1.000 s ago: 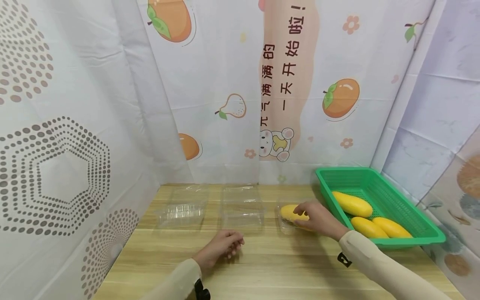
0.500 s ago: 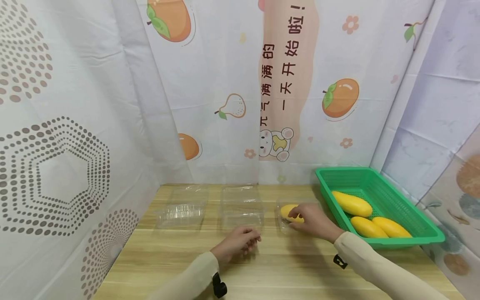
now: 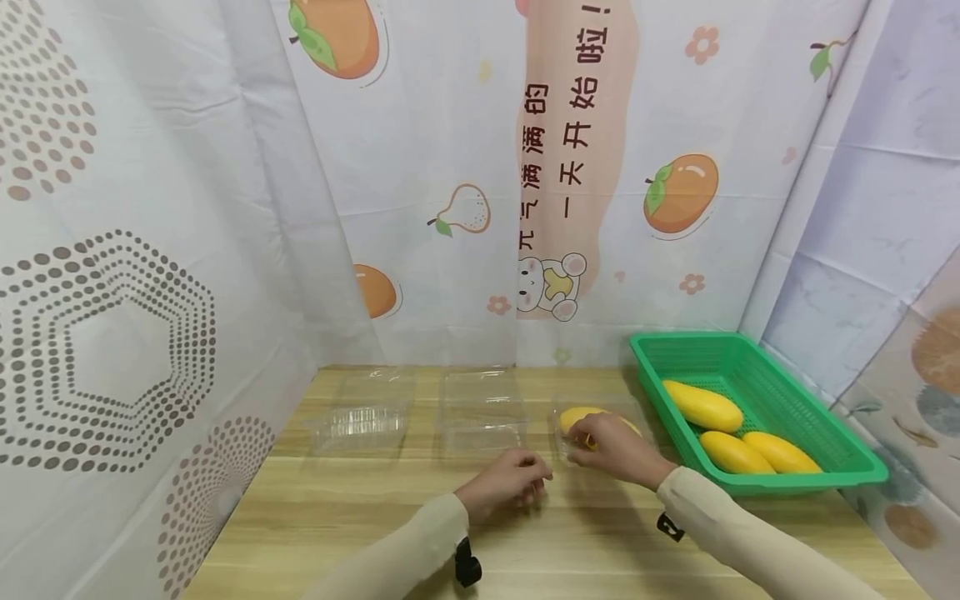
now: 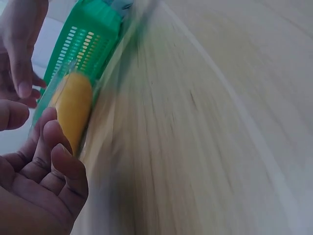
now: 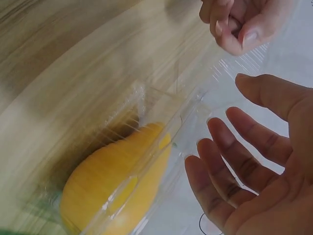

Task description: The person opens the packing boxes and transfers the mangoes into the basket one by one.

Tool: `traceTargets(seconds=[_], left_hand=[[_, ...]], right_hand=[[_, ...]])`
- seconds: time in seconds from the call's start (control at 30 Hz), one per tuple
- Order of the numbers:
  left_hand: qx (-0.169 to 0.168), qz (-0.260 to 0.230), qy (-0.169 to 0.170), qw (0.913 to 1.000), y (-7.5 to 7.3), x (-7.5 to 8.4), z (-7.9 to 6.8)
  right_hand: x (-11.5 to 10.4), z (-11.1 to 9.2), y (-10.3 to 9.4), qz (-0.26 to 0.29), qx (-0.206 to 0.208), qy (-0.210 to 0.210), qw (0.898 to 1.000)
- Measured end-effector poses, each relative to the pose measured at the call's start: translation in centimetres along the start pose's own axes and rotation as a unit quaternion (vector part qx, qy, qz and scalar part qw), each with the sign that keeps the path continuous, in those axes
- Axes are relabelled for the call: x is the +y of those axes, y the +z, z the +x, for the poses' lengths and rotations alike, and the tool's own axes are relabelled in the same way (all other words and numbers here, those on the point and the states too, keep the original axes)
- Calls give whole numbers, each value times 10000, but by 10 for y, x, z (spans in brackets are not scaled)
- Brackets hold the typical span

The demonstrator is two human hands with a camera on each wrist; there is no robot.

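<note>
A yellow mango [image 3: 576, 414] lies in a clear plastic clamshell box [image 3: 634, 408] on the right side of the table. My right hand [image 3: 618, 450] is over the near side of that box; in the right wrist view its fingers [image 5: 215, 178] are spread, loosely bent, with nothing between them, beside the mango [image 5: 115, 178]. Nearby to the left, my left hand [image 3: 506, 483] is above the table with fingers loosely curled and nothing held. From the left wrist view, the left hand [image 4: 41, 181] is close to the boxed mango [image 4: 73, 110].
Two more clear clamshell boxes, one in the middle [image 3: 483, 408] and one at the left [image 3: 365, 421], stand with lids raised. At the right, a green plastic basket [image 3: 840, 442] holds 3 yellow mangoes [image 3: 705, 406]. Printed curtains [image 3: 420, 275] enclose the table [image 3: 337, 508].
My left hand has moved right, toward the box with the mango. The right hand has shifted slightly left and nearer over the box. The mango stays in its box.
</note>
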State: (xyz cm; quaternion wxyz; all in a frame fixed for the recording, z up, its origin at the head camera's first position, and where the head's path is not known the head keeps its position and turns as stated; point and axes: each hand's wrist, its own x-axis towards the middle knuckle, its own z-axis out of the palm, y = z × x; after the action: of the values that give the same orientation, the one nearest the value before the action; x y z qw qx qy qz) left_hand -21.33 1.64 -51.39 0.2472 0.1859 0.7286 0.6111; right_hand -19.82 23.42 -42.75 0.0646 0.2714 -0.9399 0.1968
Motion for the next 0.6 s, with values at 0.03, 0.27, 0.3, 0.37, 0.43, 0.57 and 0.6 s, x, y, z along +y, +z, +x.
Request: traceTargets(seconds=[0.03,0.27,0.3,0.37,0.43,0.57,0.6], left_hand=[[-7,19,24,10000,2,1,1],[121,-109,-10,9999,12,4,6],[171,-131,-22,9998,12,4,7],[264,-207,-57,9994,12,4,9],[331,-226,-46,9992,11,4,10],[387,-199,-13,9991,10,5,12],[399,-178,1,9990,10,5,13]], right_hand=[[-1,0,1,56,-36,4,10000],[-4,3,8,138,-300,57,9994],[-5,3,10,82,-324,60,9994],[-5,4,13,-12,-331,19,9994],[-5,4,17,-85,-330,-28,9994],[-5,4,22,-223,-264,-57,9994],[-5,4,22,-251,-230,-45,9994]])
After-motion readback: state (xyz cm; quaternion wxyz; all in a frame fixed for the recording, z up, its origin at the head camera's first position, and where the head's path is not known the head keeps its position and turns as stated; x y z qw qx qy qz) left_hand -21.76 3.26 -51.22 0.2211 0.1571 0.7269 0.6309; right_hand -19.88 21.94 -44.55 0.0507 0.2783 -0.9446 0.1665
